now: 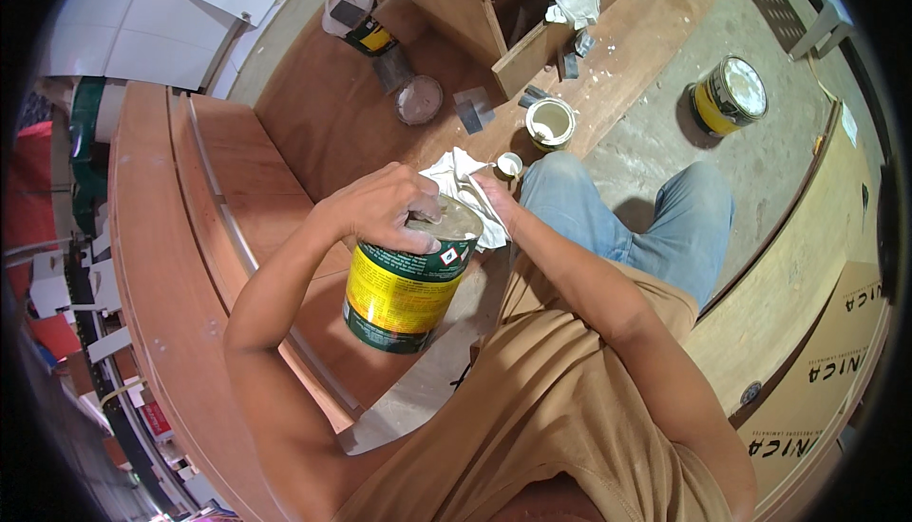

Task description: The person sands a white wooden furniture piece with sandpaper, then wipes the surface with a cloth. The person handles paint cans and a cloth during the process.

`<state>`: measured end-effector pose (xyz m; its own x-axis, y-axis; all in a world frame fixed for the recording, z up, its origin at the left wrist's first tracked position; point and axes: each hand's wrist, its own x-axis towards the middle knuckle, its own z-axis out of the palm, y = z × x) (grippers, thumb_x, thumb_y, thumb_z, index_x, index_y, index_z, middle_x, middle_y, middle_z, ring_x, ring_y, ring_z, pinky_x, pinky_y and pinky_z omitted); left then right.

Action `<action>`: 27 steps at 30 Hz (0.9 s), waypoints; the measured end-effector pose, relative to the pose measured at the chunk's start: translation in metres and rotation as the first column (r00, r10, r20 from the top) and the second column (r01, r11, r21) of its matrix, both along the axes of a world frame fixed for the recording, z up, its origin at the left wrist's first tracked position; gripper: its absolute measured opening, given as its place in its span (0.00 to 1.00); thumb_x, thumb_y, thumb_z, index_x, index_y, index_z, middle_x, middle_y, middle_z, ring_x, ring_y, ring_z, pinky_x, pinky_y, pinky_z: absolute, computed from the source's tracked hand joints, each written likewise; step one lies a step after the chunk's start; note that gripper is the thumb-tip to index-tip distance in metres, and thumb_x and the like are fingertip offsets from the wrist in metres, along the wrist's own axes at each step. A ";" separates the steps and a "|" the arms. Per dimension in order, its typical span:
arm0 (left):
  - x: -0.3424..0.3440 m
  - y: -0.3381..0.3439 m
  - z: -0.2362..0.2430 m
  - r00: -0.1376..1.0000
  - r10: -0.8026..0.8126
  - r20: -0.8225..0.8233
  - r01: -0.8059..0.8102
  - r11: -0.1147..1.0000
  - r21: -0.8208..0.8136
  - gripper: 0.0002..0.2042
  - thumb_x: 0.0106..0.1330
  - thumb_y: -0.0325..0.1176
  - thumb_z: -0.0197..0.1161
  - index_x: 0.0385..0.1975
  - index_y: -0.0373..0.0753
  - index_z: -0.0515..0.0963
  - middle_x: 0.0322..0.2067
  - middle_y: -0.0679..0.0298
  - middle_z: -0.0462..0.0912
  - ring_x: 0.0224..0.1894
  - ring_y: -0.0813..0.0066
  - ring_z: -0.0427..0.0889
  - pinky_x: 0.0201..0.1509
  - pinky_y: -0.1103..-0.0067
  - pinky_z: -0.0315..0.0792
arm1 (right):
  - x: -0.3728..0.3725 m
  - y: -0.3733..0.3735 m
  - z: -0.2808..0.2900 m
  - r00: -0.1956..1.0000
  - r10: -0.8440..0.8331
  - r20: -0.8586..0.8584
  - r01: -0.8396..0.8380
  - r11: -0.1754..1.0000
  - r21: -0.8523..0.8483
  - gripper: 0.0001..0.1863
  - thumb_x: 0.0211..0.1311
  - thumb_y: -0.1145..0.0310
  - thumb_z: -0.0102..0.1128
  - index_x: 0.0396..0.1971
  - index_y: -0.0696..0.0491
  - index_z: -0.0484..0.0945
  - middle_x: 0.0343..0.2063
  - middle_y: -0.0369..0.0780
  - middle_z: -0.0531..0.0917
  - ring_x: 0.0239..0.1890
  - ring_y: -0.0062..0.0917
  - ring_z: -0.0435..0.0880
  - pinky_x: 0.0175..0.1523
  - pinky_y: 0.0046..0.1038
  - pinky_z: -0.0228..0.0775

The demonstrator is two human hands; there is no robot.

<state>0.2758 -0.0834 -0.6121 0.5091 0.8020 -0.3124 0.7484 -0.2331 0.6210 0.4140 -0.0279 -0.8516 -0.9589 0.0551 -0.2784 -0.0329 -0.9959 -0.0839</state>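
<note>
A green and yellow paint can (403, 286) tilts in front of my body, above a wooden board. My left hand (391, 207) grips it at the top, its fingers bent over the rim and dusted with white. The can's top (454, 221) looks greyish white; I cannot tell whether that is a lid or the contents. A crumpled white cloth (458, 176) lies against the far side of the rim. My right hand (501, 203) is closed on this cloth, its fingers partly hidden behind it.
Ahead stand an open can (551, 123) with white residue and a small white cup (510, 164). A pasty round lid (419, 100) and dark flat scrapers (472, 112) lie left of them. Another can (369, 36) stands far left; an open one with white paste (736, 94) sits right, beyond my knees.
</note>
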 end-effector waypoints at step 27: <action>0.010 -0.004 -0.014 0.997 -0.081 0.011 0.081 0.995 -0.056 0.20 0.44 0.47 0.67 0.26 0.33 0.82 0.26 0.53 0.80 0.29 0.55 0.79 0.33 0.66 0.71 | -0.013 -0.016 0.007 0.937 0.332 0.111 -0.333 0.943 -0.015 0.16 0.66 0.61 0.53 0.44 0.57 0.79 0.40 0.45 0.85 0.37 0.32 0.86 0.47 0.35 0.80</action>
